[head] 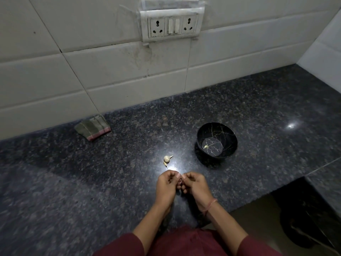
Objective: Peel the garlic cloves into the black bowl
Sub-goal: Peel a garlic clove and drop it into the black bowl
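**While both hands are working one clove, a slip is looking like the main hazard**

As the left hand (166, 183) and the right hand (195, 183) are meeting at 6 o'clock above the dark speckled polished-stone surface (258, 111), their fingers (177, 176) are curling in tight and pinching a small pale garlic clove (180, 180) between them. The fingertips are hiding most of it, so I cannot tell how much skin is clinging on.

The clove is hovering over bare stone, not over the round black bowl veined with thin gold lines (228, 139). That bowl is standing well apart, at 1 o'clock from the hands. If the pinch is squeezing too hard, a slick clove is likely going to shoot out and skid across the glossy stone. It may be heading for 4 o'clock, where the surface is ending in a cut-out edge. The carry across to the bowl is also risking a drop. Loose skin could be riding along and falling in with the clove.

The bowl is holding one pale peeled clove (205, 146), lying toward the 9 o'clock side of its flat bottom; nothing else inside is showing clearly.

A small whitish part-bulb of garlic (167, 158) is waiting just beyond the hands at 11 o'clock, a loose piece lying just beside it.
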